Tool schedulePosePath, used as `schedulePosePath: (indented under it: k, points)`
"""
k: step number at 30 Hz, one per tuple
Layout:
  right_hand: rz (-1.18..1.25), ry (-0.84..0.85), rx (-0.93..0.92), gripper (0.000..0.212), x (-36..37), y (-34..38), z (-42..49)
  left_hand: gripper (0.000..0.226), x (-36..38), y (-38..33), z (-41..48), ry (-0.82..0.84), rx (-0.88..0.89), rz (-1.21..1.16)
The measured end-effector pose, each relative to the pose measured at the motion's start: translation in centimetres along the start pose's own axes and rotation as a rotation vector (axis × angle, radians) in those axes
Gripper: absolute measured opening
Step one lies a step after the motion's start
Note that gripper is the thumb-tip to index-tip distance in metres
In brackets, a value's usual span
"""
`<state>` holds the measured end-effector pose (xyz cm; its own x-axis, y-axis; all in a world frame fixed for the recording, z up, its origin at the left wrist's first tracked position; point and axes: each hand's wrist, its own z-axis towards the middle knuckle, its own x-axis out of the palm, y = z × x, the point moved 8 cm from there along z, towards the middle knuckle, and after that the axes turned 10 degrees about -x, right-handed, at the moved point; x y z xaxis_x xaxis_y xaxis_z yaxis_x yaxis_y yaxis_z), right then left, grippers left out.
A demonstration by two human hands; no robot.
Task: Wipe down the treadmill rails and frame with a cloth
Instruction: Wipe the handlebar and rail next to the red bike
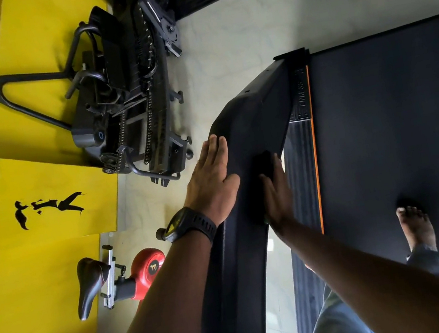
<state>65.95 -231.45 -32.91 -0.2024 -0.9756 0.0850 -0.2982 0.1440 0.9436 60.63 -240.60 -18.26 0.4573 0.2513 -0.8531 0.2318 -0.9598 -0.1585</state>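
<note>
Here we are, both hands on the treadmill's black rail (251, 120), which rises from 6 o'clock, climbs between my arms and bends off toward 1 o'clock, down to the deck's front corner. My left grip (210, 179), the one with the watch (187, 225) on its wrist, lies flat and wide on the rail's outer face, fingers straight and pointing to 12, holding nothing. My right grip (277, 197) is laid along the inner face, fingers stretched out too, pressing a dark wad (265, 163) against the rail. I take that for the cloth, though black on black I can't swear to it. It sits at the fingertips, at 12 o'clock from my right palm, so the right hand is the working one and the left only braces. The long axis is what matters: the unwiped stretch, as I judge it, runs on toward 1 o'clock past the bend, so the stroke should follow that line. The belt (394, 122) lies at 3 o'clock, my bare foot (415, 226) planted on it.
</note>
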Motion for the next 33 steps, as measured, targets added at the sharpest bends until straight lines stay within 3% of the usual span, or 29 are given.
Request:
schedulePosePath:
  k: [5, 9, 14, 16, 19, 25, 30, 33]
  points:
    - [-0.027, -0.02, -0.14, 0.06, -0.2, 2.6, 0.1, 0.077, -0.3, -0.2, -0.1, -0.012, -0.008, -0.047]
    - [-0.017, -0.025, 0.059, 0.065, -0.2, -0.8, -1.0, 0.077, -0.6, -0.2, -0.2, -0.026, -0.009, -0.111]
    - [0.017, -0.015, -0.224, 0.058, 0.0, 5.2, -2.1, 0.077, -0.7, 0.4, -0.2, -0.03, -0.024, -0.254]
    - [-0.026, -0.021, -0.207, 0.058, 0.1, 4.8, -1.5, 0.08, -0.8, 0.4, -0.4, -0.029, -0.027, -0.278]
    - [-0.045, -0.03, -0.021, 0.062, 0.1, 2.8, -2.4, 0.08, -0.8, 0.5, -0.6, -0.037, -0.019, -0.27]
    - [-0.056, -0.03, -0.344, 0.056, 0.7, 7.7, -4.0, 0.067, -0.5, 0.8, -1.0, -0.049, 0.01, -0.193]
    - [-0.103, -0.069, -0.091, 0.063, 0.4, 5.3, -3.1, 0.062, 0.1, 1.3, -3.0, -0.065, 0.082, -0.033]
    - [-0.107, -0.047, -0.298, 0.059, 0.9, 8.0, -4.6, 0.061, 0.1, 1.8, -4.2, -0.098, 0.086, -0.022]
